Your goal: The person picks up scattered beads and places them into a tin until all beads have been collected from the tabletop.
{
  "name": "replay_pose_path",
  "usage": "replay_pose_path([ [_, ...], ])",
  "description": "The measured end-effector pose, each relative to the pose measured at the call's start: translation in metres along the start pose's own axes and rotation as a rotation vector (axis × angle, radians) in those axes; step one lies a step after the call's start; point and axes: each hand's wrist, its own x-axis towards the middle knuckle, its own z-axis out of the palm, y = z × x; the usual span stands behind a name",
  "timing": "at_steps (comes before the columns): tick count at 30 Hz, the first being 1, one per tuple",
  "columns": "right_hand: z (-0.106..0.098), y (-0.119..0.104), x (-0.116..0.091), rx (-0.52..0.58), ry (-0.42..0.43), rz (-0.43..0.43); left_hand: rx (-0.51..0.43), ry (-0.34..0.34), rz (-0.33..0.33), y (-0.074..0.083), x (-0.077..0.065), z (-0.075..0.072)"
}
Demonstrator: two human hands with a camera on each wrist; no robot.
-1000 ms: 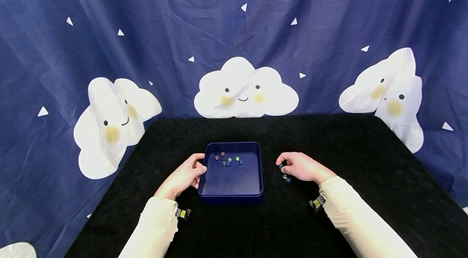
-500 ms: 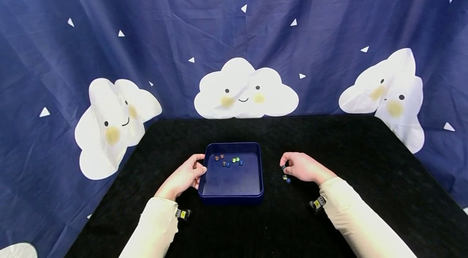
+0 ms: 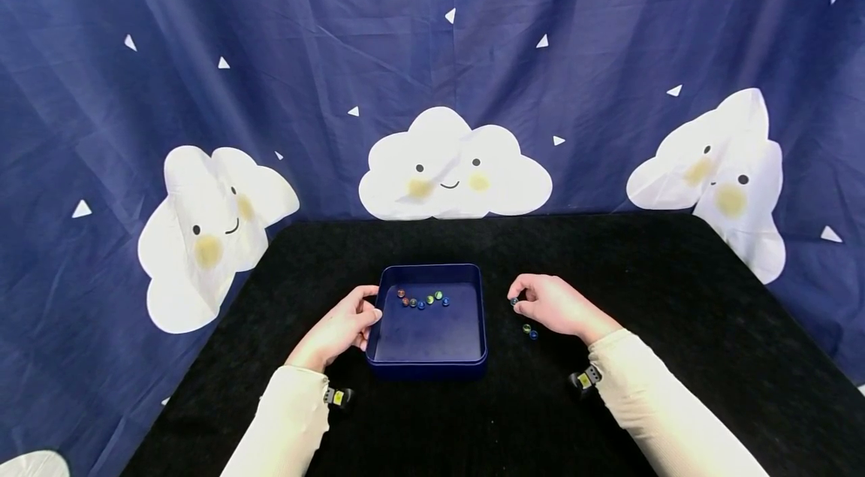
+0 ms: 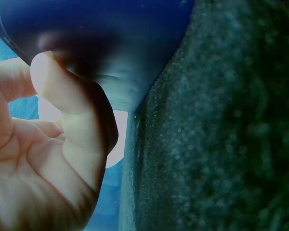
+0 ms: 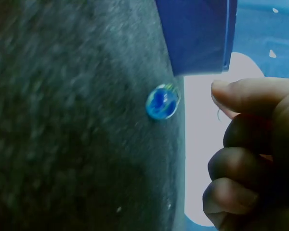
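Observation:
A dark blue square box point(image 3: 427, 342) stands on the black table, holding several glass marbles point(image 3: 430, 300) in orange, blue and green in a loose row. My left hand point(image 3: 343, 321) grips its left wall; in the left wrist view the thumb point(image 4: 62, 91) lies against the outer side. To the right of the box, my right hand point(image 3: 557, 304) pinches a dark blue marble point(image 3: 514, 301) between thumb and index finger, its other fingers curled in. Below that hand, a greenish marble point(image 3: 526, 328) and a blue marble point(image 3: 534, 335) lie side by side, overlapping in the right wrist view.
Black cloth point(image 3: 581, 244) covers the table. Behind it hangs a blue curtain point(image 3: 324, 71) with white smiling clouds and small triangles. A small camera is strapped to each wrist, below the cream sleeves point(image 3: 662, 394).
My right hand has pinched a blue marble and moved up and slightly left with it. Inside the box, some marbles have rolled into a looser line. The left hand stays on the box.

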Motion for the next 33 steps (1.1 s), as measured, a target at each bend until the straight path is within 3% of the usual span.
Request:
replay_pose_path([
  [9, 0.000, -0.024, 0.001, 0.066, 0.059, -0.026, -0.003, -0.001, 0.018, 0.002, -0.001, 0.000],
  [17, 0.008, -0.038, 0.008, 0.102, 0.028, -0.031, 0.002, -0.004, 0.027, 0.001, 0.000, 0.000],
  [33, 0.015, -0.048, 0.016, 0.067, 0.012, -0.095, -0.010, -0.002, 0.018, -0.001, 0.001, 0.001],
])
